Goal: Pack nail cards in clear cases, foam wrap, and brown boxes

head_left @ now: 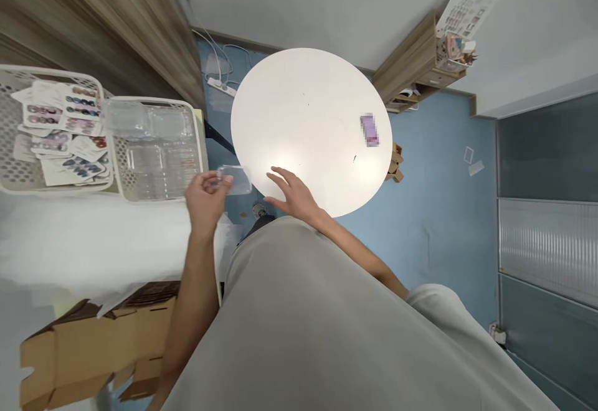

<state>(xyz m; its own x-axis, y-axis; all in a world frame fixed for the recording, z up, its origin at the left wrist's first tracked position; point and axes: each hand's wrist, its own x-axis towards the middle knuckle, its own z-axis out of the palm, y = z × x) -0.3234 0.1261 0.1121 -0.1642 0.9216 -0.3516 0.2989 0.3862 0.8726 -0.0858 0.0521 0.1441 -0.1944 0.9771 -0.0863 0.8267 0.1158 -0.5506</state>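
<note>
My left hand (208, 202) is closed on a clear plastic box (237, 180), holding it by one end between the basket and the table's left edge. Over the front left part of the round white table (303, 99) is my right hand (296, 198), its fingers apart and nothing in them. More clear boxes (161, 149) are stacked in a white basket (204, 149) just left of my left hand. Farther left, a second basket (12, 171) holds cards (84, 109) with coloured round items on them. A blurred purple object (369, 129) lies on the table's right side.
Cardboard boxes (88, 349) stand at the lower left, below a white sheet (93, 236). A power strip (221, 87) with cables lies on the floor behind the table. A wooden cabinet (411, 56) stands at the back right.
</note>
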